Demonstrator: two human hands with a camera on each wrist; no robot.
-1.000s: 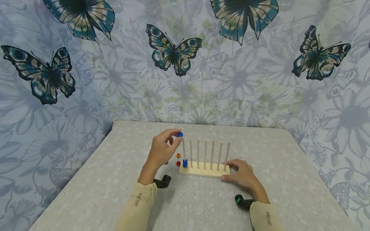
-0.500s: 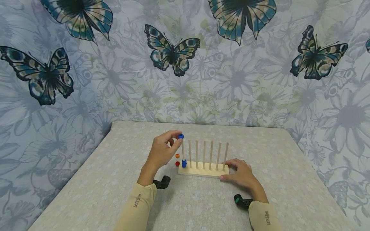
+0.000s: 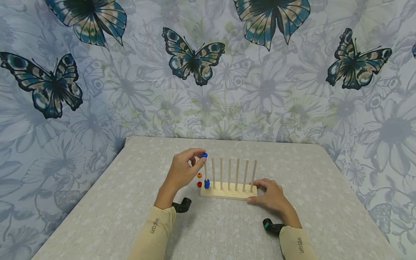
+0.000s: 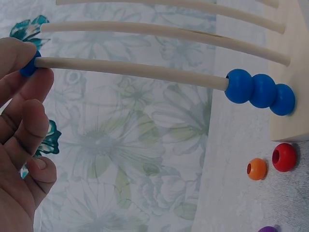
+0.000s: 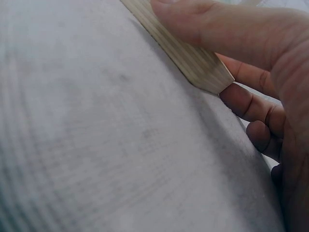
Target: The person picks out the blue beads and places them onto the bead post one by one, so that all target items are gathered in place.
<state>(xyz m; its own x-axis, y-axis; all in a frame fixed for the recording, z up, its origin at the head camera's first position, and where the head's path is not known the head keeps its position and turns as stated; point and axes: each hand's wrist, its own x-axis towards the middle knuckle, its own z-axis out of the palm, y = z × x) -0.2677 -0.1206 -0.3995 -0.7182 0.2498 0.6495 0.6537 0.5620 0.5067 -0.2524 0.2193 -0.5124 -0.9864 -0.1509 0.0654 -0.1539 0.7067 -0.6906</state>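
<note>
My left hand pinches a blue bead between thumb and fingers at the top of the leftmost wooden peg. Three blue beads sit stacked at the bottom of that same peg. The pegs stand upright in a row on a pale wooden base. My right hand grips the right end of the base, thumb along the front side and fingers behind, as the right wrist view shows on the wooden edge.
Left of the base lie an orange bead and a red bead. Part of a purple bead shows at the lower edge of the left wrist view. A light patterned cloth covers the table, with a butterfly-print backdrop behind it.
My left hand has brought the blue bead slightly right and down onto the tip of the leftmost peg. The right hand keeps its grip on the base.
</note>
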